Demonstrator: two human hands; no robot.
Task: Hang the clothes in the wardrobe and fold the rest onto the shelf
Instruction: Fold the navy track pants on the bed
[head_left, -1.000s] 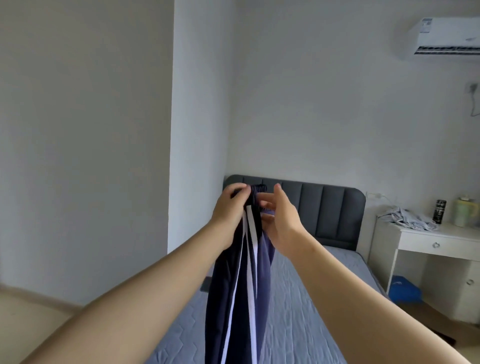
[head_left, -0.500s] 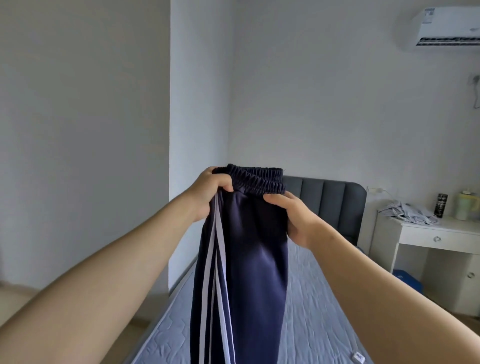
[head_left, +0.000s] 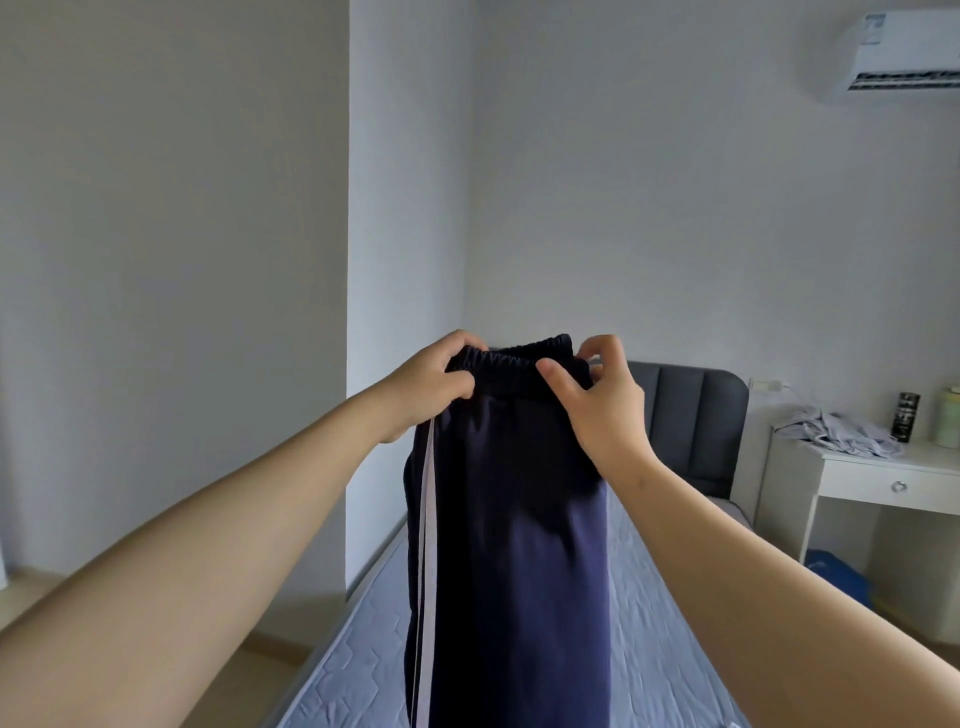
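- Navy track trousers (head_left: 519, 519) hang lengthwise above the bed (head_left: 363, 649), likely held up for folding.
- Left hand (head_left: 426, 384) and right hand (head_left: 602, 400) each pinch a waistband corner, holding it taut.

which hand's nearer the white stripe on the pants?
Left. The left hand grips the waistband just above the stripe; the right hand pinches the waistband's other end.
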